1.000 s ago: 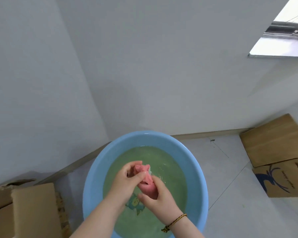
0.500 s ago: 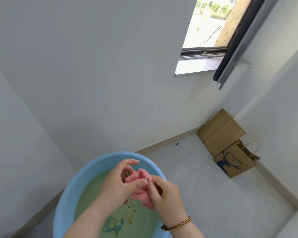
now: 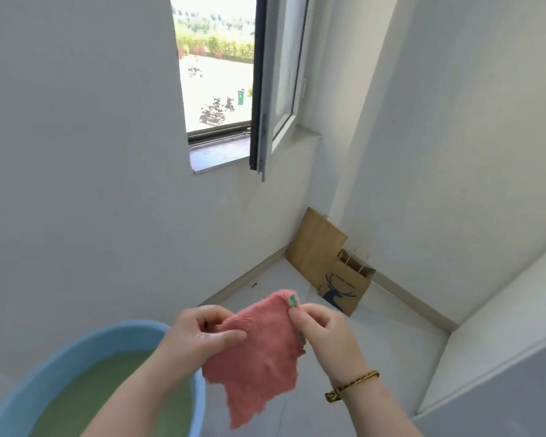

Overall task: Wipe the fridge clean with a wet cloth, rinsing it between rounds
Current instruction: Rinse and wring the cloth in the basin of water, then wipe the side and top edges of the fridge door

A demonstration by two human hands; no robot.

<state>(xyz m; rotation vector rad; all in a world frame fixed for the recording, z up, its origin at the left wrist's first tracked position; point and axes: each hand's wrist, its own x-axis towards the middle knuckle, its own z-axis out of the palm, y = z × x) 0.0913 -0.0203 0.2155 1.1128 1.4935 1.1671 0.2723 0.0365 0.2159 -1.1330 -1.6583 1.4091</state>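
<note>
A pink cloth [image 3: 262,351] hangs spread out in the air, held up by both hands to the right of the basin. My left hand [image 3: 199,335] pinches its left edge between thumb and fingers. My right hand [image 3: 323,329], with a braided bracelet at the wrist, pinches its upper right edge. A blue basin [image 3: 76,345] of greenish water sits at the lower left, partly hidden by my left forearm. A white slanted surface [image 3: 501,342] at the right may be the fridge; I cannot tell.
Two brown paper bags [image 3: 344,282] lean in the far corner on the pale tiled floor [image 3: 391,335]. An open window [image 3: 218,74] with its sash swung inward is set in the white wall above.
The cloth has come up out of the basin and gone from a bunched wad to spread open between both hands. The view has swung up and to the right.
</note>
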